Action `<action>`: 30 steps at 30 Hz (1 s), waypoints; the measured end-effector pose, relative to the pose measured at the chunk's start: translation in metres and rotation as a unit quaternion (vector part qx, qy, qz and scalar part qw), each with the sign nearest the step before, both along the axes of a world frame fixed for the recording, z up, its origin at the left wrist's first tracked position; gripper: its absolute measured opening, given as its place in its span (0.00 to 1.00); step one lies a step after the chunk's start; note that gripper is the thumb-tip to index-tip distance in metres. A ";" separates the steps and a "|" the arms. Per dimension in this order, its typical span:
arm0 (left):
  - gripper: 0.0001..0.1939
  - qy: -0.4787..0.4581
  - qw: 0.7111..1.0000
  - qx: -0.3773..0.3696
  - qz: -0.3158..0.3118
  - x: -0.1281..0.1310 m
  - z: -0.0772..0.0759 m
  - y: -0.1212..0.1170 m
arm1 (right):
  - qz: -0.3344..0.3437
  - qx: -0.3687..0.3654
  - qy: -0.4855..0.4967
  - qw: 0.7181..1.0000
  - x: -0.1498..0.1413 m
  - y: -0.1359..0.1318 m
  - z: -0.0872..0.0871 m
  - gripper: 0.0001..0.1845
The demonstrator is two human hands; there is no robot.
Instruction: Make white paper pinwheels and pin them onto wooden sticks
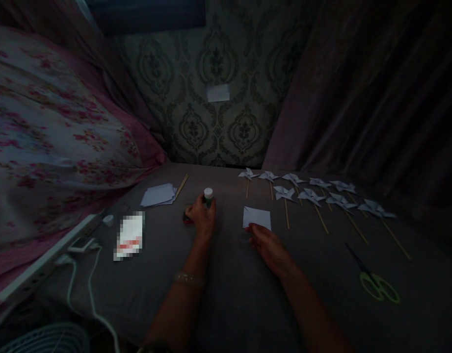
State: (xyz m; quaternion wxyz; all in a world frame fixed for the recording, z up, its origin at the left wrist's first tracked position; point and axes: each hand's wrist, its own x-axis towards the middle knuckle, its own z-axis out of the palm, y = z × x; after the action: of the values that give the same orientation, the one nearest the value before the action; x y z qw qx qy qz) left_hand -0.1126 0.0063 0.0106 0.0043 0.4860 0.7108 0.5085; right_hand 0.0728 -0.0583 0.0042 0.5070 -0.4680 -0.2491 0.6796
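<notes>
My left hand is closed round a small green tube with a white top, which looks like a glue stick and stands upright. Beside that hand's fingers lies a red and dark object, partly hidden. My right hand has its thumb and fingers closed at the lower edge of a square white paper. A dark line, perhaps a slit, runs in from the paper's upper left corner. Several paper pinwheels on wooden sticks lie in rows to the right.
Scissors with yellow-green handles lie at the right. At the left are a stack of papers, thin sticks, a blurred white packet, a white cap and a power strip with cables. Curtains flank the grey surface.
</notes>
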 end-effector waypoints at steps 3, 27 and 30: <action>0.14 0.038 0.999 -0.012 0.005 -0.005 -0.005 0.005 | 0.001 0.004 0.007 1.000 0.001 0.001 -0.002 0.10; 0.25 0.037 0.998 -0.050 -0.012 -0.006 -0.017 0.010 | -0.158 0.147 -0.449 0.867 0.058 0.033 -0.039 0.05; 0.28 0.033 0.999 -0.035 -0.004 -0.004 -0.016 0.009 | -0.116 0.164 -0.555 0.807 0.052 0.028 -0.038 0.09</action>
State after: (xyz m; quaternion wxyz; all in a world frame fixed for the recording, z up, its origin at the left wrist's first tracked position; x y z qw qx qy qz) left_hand -0.1170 0.0153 -0.0050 -0.0002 0.5048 0.7258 0.4673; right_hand 0.1243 -0.0307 -0.0339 0.4267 -0.7009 -0.5393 0.1893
